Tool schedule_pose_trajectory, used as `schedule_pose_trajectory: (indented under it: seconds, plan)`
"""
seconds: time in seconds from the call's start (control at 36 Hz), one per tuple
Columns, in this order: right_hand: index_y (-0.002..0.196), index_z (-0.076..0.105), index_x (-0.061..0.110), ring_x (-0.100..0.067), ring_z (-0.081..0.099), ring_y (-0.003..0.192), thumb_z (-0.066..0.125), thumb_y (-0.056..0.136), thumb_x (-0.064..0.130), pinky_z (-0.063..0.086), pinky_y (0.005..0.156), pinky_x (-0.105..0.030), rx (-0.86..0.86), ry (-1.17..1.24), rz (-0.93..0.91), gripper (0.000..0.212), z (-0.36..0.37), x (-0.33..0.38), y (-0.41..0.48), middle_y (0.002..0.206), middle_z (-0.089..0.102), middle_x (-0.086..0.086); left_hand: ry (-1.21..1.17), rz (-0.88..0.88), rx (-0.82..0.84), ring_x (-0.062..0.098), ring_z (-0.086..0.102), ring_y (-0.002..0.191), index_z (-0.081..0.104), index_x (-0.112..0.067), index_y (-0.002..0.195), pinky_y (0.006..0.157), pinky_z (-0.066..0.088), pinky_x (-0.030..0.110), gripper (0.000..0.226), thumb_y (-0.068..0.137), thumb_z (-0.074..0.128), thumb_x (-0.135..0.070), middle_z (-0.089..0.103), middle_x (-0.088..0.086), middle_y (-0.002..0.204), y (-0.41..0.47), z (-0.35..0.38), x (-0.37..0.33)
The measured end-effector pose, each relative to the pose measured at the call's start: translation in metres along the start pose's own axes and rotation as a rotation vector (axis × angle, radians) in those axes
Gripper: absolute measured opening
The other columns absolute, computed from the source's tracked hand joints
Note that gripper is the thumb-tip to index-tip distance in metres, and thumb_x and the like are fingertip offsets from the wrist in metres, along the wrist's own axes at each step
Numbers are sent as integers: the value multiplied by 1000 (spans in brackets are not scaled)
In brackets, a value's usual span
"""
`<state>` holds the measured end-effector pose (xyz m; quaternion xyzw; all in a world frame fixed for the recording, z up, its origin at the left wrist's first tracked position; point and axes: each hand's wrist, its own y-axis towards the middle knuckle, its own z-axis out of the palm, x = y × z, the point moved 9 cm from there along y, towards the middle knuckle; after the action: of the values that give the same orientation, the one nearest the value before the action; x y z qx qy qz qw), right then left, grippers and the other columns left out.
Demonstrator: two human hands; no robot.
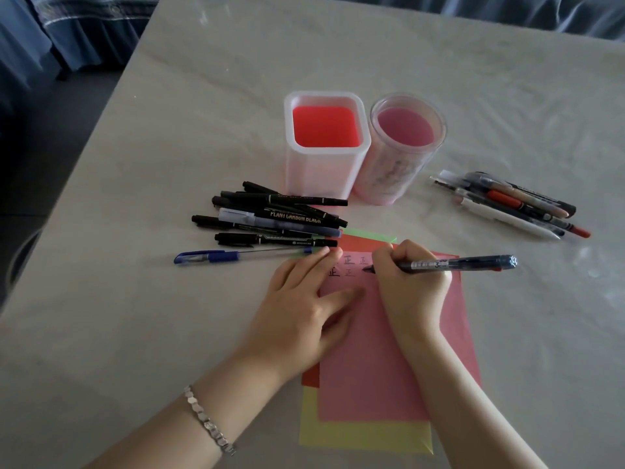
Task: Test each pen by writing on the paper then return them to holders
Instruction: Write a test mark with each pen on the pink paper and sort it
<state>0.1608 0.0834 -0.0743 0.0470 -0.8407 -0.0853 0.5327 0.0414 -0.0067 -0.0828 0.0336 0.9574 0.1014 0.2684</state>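
The right hand (pixel 411 282) curls its fingers round a dark-barrelled pen (pixel 453 264), tip touching the pink sheet of paper (pixel 375 367) beside small written characters. The left hand (pixel 304 302) lies flat, fingers straight, pressing the sheet's upper left edge

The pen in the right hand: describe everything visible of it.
The pen is a slim, dark, plastic-looking barrel with white print, a "3" among it, and a ridged cap at its rear with a speck of red near it. It lies almost level, rear to the right. The right hand grips it near the tip, which meets the pink paper beside the written characters.
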Motion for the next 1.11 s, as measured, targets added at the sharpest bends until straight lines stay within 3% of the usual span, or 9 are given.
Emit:
schedule_pose_trajectory:
  seconds: [0.19, 0.42, 0.67, 1.11]
  plan:
    - [45, 35, 14, -9, 28, 47, 54, 66, 12, 24, 46, -17, -49, -14, 19, 29, -4, 0, -1, 43, 31, 2, 1, -2, -3, 25, 41, 127, 71, -28, 105, 103, 29, 37, 30, 84, 50, -36, 53, 14, 134, 0, 0, 0]
    - [47, 38, 4, -8, 29, 47, 54, 65, 12, 25, 46, -17, -24, 5, 41, 26, -4, -2, -1, 47, 37, 0, -4, -11, -10, 23, 41, 127, 71, -28, 103, 103, 28, 35, 30, 84, 50, -36, 53, 12, 134, 0, 0, 0]
    - [43, 29, 24, -5, 31, 43, 57, 67, 6, 25, 45, -13, -4, 2, 8, 41, -2, -2, -1, 38, 35, 10, 4, -9, -6, 24, 40, 127, 71, -28, 104, 103, 27, 34, 30, 85, 50, -36, 53, 12, 134, 0, -1, 0]
    - [44, 32, 16, -6, 28, 45, 54, 65, 9, 24, 45, -14, -12, 61, 27, 32, -3, -1, 0, 42, 33, 5, 4, -4, -15, 23, 41, 127, 71, -28, 104, 103, 29, 36, 29, 84, 51, -36, 53, 12, 134, 1, -1, 0]
